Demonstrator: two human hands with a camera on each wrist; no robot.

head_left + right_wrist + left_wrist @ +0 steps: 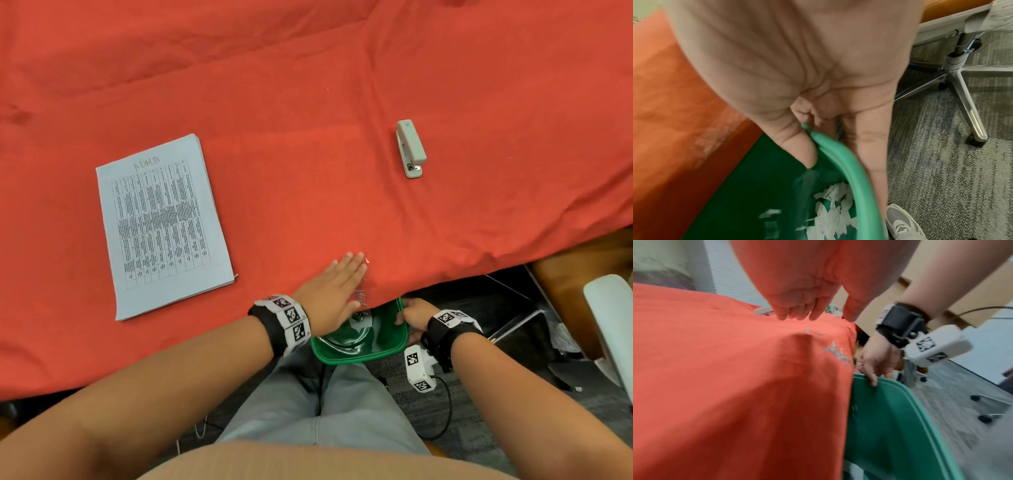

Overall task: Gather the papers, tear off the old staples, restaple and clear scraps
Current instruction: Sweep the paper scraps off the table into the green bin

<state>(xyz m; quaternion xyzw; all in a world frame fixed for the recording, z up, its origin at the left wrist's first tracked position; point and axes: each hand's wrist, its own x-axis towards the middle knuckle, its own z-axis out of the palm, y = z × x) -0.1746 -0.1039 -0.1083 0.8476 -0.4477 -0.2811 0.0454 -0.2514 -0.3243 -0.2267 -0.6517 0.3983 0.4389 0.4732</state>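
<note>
Red-clothed table (308, 102): flat left hand (334, 291) sweeps staples (360, 297); right hand (412, 313) grips green bin (363, 358) rim. Risk: staples snag cloth, miss bin.

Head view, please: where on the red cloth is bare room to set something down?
Bare: between the stapled grey paper stack and the pale green stapler, and beyond both. Crowded: the near edge, where the left hand sweeps loose staples toward the green plastic bin.
</note>
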